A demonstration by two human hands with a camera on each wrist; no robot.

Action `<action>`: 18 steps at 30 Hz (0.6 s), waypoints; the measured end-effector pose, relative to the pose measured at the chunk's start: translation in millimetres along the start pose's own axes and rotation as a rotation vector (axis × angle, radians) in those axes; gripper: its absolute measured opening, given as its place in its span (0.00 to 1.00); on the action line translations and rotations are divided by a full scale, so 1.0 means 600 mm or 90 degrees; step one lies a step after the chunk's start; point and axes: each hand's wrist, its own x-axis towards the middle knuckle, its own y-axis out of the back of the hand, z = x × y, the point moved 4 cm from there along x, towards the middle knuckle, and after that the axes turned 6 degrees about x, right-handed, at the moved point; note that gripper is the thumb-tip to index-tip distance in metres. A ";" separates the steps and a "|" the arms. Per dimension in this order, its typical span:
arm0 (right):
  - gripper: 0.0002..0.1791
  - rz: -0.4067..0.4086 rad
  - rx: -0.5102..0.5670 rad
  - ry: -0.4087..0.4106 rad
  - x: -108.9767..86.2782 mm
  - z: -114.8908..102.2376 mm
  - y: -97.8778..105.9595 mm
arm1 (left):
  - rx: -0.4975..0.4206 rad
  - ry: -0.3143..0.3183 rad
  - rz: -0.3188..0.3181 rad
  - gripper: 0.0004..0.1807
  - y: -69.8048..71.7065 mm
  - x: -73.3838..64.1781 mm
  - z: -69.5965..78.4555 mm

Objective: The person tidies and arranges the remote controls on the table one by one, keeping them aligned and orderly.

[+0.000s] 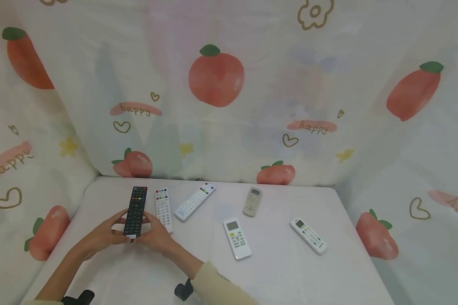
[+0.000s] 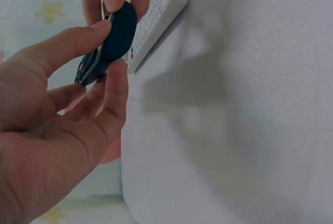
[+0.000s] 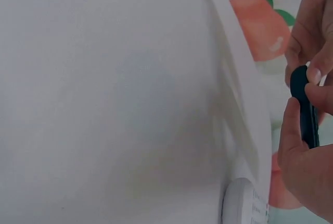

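Note:
A black remote control with coloured buttons near its top is held up between both hands at the left of the table. My left hand grips its left edge, thumb by the lower end and fingers behind. From the other side my right hand pinches the lower end and right edge. In the left wrist view the remote's rounded dark end sits above the table, clear of it. A white remote lies just right of the hands, partly covered by the right one.
On the white table lie another white remote, a beige remote, and white remotes with small screens, one in the middle and one at the right. Fruit-printed cloth walls the back and sides.

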 end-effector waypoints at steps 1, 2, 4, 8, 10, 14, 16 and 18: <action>0.47 0.003 0.004 -0.001 -0.002 0.001 -0.001 | -0.004 0.002 -0.004 0.55 -0.002 -0.001 0.001; 0.48 0.004 0.007 0.000 -0.005 0.003 -0.002 | -0.004 0.006 -0.005 0.55 -0.003 -0.003 0.001; 0.48 0.002 0.011 0.007 -0.010 0.006 -0.004 | 0.000 0.016 -0.007 0.56 -0.006 -0.007 0.002; 0.50 -0.008 0.012 0.024 -0.021 0.013 -0.009 | 0.013 0.028 -0.014 0.56 -0.012 -0.011 -0.001; 0.51 -0.004 0.009 0.029 -0.027 0.016 -0.012 | 0.014 0.035 -0.021 0.56 -0.015 -0.011 -0.006; 0.51 0.011 0.005 0.018 -0.036 0.019 -0.018 | 0.018 0.044 -0.033 0.56 -0.019 -0.011 -0.014; 0.51 0.011 0.009 0.014 -0.040 0.020 -0.021 | 0.015 0.046 -0.035 0.56 -0.020 -0.013 -0.015; 0.50 0.009 0.010 0.011 -0.043 0.021 -0.024 | 0.016 0.046 -0.039 0.55 -0.020 -0.016 -0.013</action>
